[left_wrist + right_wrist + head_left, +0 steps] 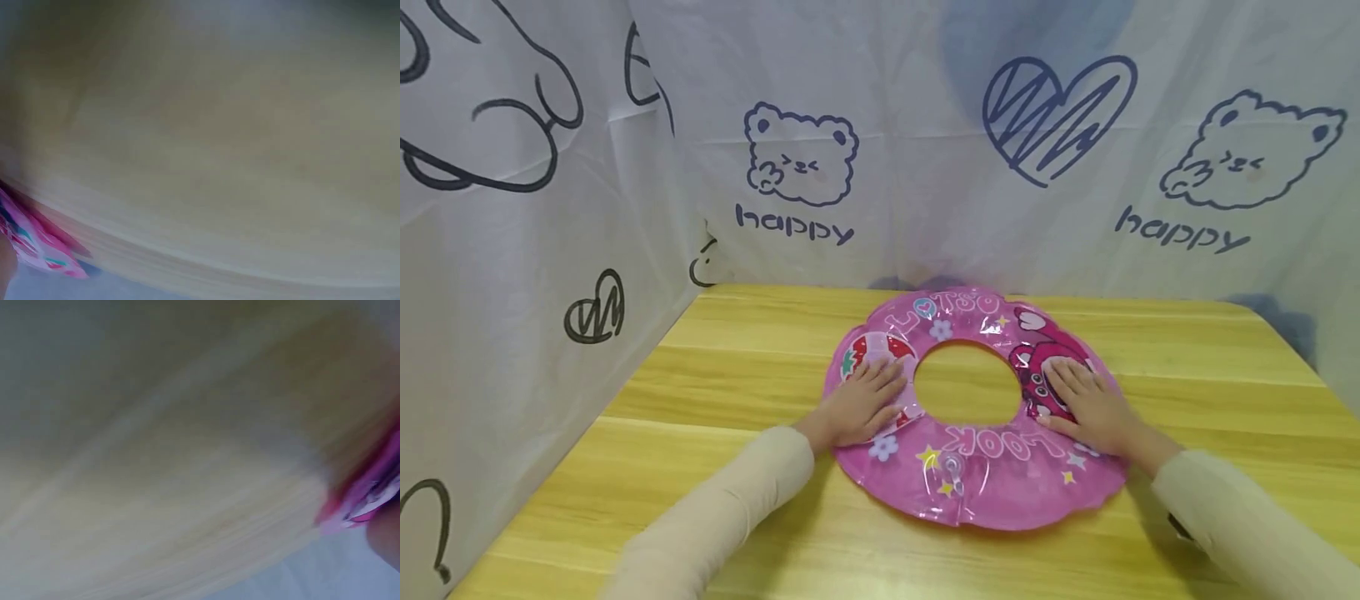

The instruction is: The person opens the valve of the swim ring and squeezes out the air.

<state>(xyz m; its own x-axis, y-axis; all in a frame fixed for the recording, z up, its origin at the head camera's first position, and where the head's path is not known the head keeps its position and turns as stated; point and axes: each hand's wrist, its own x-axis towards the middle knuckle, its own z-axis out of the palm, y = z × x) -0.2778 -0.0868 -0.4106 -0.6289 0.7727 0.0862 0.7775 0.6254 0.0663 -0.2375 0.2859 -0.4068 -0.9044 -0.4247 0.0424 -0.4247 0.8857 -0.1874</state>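
Observation:
A pink inflatable swim ring lies on the wooden table, printed with a bear, strawberries, flowers, stars and lettering. Its clear air valve is on the near side. On the ring's left part rests my left hand, fingers spread flat over the strawberry print. My right hand lies flat on the right part, across the bear print. Only a corner of the ring shows in the left wrist view. The right wrist view catches the ring's edge beside a bit of the hand.
The yellow wooden table reaches back to a white curtain printed with bears, hearts and words. Another curtain hangs along the left side. Through the hole of the ring the tabletop is visible.

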